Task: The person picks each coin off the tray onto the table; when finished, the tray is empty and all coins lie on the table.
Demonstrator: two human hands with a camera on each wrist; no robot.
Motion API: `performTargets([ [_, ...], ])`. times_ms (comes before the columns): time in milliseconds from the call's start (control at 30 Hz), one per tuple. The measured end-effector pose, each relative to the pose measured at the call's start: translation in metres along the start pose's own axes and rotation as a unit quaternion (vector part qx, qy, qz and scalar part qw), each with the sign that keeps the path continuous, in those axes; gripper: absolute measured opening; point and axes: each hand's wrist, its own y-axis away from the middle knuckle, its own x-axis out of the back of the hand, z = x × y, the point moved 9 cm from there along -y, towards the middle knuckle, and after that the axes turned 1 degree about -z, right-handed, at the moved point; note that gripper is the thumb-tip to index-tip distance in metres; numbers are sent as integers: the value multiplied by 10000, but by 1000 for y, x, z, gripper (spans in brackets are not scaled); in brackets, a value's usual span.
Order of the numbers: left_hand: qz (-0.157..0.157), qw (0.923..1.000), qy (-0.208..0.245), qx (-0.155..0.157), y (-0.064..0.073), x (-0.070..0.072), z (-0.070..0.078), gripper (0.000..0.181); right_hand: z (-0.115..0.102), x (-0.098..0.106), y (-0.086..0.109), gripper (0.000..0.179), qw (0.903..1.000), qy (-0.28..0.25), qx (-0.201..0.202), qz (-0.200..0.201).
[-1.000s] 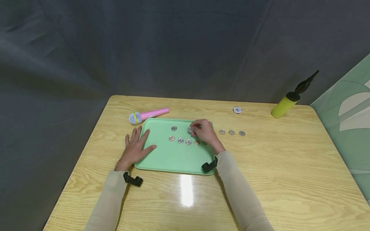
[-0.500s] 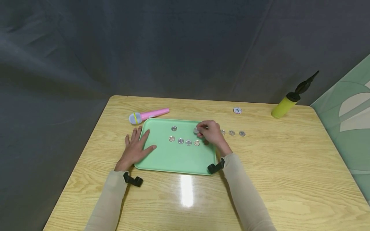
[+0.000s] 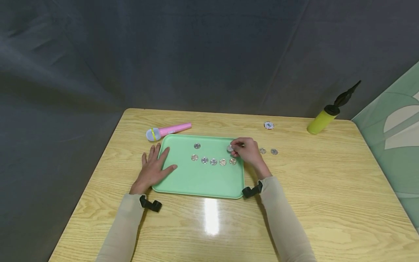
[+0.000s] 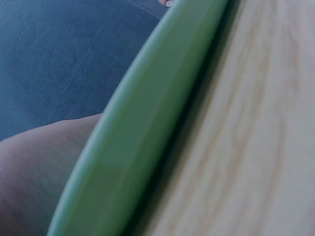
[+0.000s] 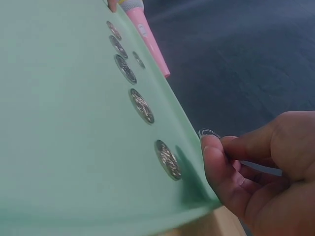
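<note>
My right hand pinches a silver coin between thumb and fingertips, over the back right corner of a mint-green tray. Inside the tray, a row of several silver coins runs left to right, and a single coin lies behind that row. In the right wrist view, the row's nearest coin lies just left of the fingertips. With fingers spread, my left hand rests on the tray's left edge. The left wrist view mostly holds the tray's side wall.
A pink toy microphone lies behind the tray's left corner. Two coins are on the wooden table to the right, with a white poker chip farther back. A yellow-green hand pump stands tilted at the back right.
My right hand has moved right along the tray's back with the coin. The row's rightmost coin has come into view, and the nearest coin on the table is now hidden. My left hand stays still.
</note>
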Motion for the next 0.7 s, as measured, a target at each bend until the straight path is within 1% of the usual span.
performTargets([
  [233,-7,10000,29,10,1,0,-1,82,0,10,3,20,9999,7,134,88],
  [433,-1,10000,17,19,1,-1,-1,82,4,20,7,19,9998,-9,73,188],
  [600,-20,10000,21,24,1,-1,-1,83,10,29,8,19,9995,131,113,266],
  [700,-33,10000,2,30,0,-1,-1,83,14,34,10,19,9993,176,51,317],
])
